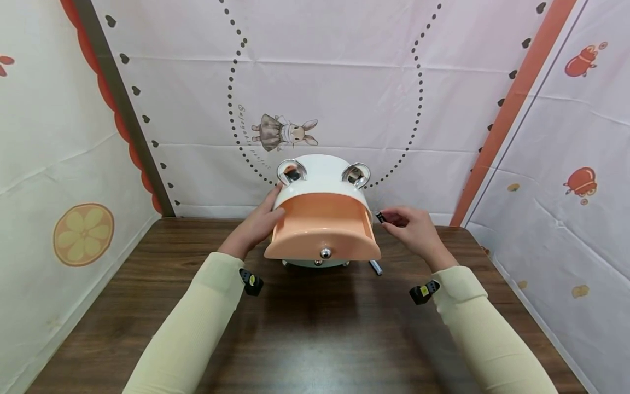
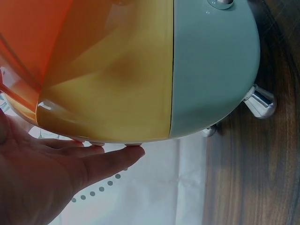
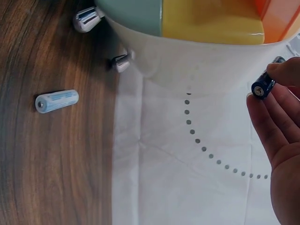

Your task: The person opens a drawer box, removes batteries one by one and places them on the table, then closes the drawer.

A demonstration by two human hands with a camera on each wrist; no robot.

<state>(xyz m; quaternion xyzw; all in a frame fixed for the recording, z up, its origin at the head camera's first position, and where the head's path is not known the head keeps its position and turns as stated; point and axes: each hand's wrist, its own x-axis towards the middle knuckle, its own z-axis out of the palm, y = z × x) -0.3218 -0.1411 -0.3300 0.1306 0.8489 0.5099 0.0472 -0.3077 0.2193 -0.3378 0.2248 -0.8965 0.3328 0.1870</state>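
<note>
A small white cabinet (image 1: 320, 172) with two round silver eyes stands on the table. Its orange top drawer (image 1: 300, 244) is pulled out, above a yellow drawer (image 2: 117, 70) and a green drawer (image 2: 215, 70). My left hand (image 1: 257, 225) rests against the cabinet's left side, fingers extended along it and the thumb near the front. Beside the right side, my right hand (image 1: 413, 227) pinches a dark battery (image 3: 267, 79) between thumb and fingers, level with the open drawer. A light blue battery (image 3: 57, 101) lies on the table, right of the cabinet.
The brown wooden table (image 1: 315, 339) runs back to a white printed cloth (image 1: 334, 98), with more cloth at both sides. Short silver feet (image 2: 260, 101) hold the cabinet off the tabletop. A small black camera sits on each wrist.
</note>
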